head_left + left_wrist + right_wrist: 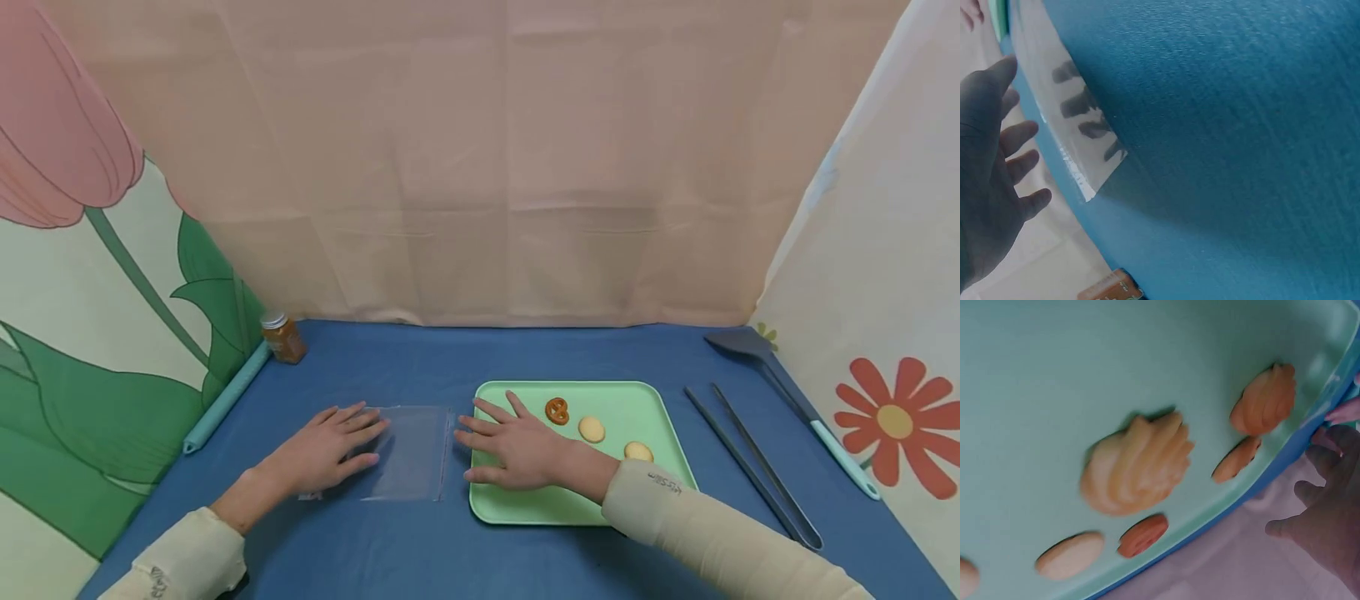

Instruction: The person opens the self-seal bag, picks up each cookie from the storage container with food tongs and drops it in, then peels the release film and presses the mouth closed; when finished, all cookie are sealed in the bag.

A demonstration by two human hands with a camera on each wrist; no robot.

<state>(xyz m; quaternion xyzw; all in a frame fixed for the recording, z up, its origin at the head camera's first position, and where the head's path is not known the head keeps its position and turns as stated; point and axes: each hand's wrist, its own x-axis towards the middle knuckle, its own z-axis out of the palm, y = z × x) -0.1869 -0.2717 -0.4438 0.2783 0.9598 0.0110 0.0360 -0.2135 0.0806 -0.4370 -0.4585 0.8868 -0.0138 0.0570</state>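
My left hand [330, 454], fingers spread, is over the left part of a clear, flat plastic bag [412, 454]. In the left wrist view, the bag [1075, 106] mirrors the fingertips, with a gap between. My right hand [517, 450] is spread above the left side of a light green tray [652, 408], holding nothing. On the tray lie a pretzel [557, 411], a round cookie [592, 429] and another round cookie [638, 451]. The right wrist view also shows a large ridged, shell-like cookie [1138, 469] and a smaller ridged one [1266, 400], which my hand and arm hide in the head view.
A jar with a metal lid [283, 337] stands at the back left, by a rolled teal sheet [227, 400]. Metal tongs [742, 462] lie right of the tray, and a dark spatula with a pale handle [787, 392] lies beyond them. A blue cloth [390, 550] covers the table.
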